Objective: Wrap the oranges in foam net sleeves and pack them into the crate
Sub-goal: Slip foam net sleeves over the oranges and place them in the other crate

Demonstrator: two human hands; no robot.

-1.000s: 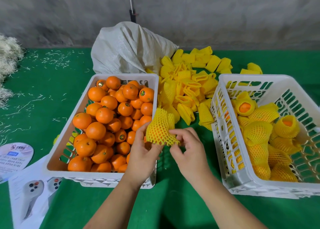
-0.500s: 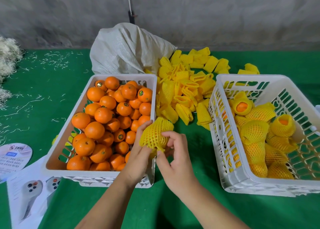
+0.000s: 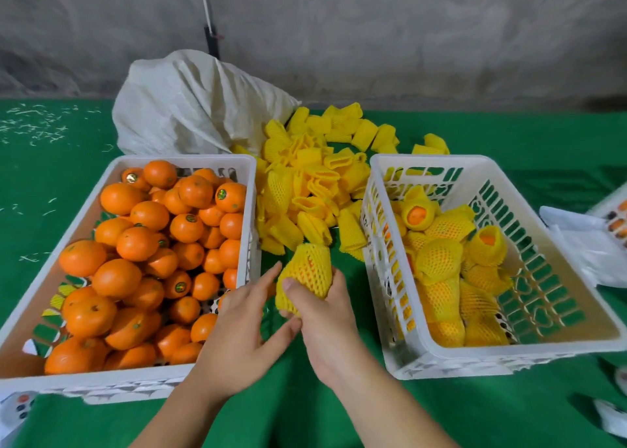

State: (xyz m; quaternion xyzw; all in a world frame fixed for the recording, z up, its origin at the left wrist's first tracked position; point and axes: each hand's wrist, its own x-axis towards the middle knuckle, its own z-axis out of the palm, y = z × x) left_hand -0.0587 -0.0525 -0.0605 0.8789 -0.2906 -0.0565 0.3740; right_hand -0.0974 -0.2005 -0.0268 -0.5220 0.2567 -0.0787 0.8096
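Gripping a sleeved orange [image 3: 308, 271]: right hand [image 3: 325, 315] has thumb and fingers curled round its lower half, holding it above the green table cover [image 3: 305, 410] in the gap between the 2 crates. Orange skin shows through the yellow foam net; sleeve top is tapered and stands roughly upright. Left hand [image 3: 242, 329] is released, fingers straight and spread, thumb reaching toward the sleeve's bottom edge; cannot tell if it touches. It sits just beside the left crate's near right corner.

Left crate [image 3: 249, 189]: white, piled with bare oranges [image 3: 135, 244], some with small stickers. Right crate [image 3: 420, 346]: white slotted walls, holds wrapped oranges [image 3: 437, 261] along its left and middle part. Pile of empty foam sleeves [image 3: 312, 183] lies on the cover between and behind the crates, next to a white woven sack [image 3: 193, 105].
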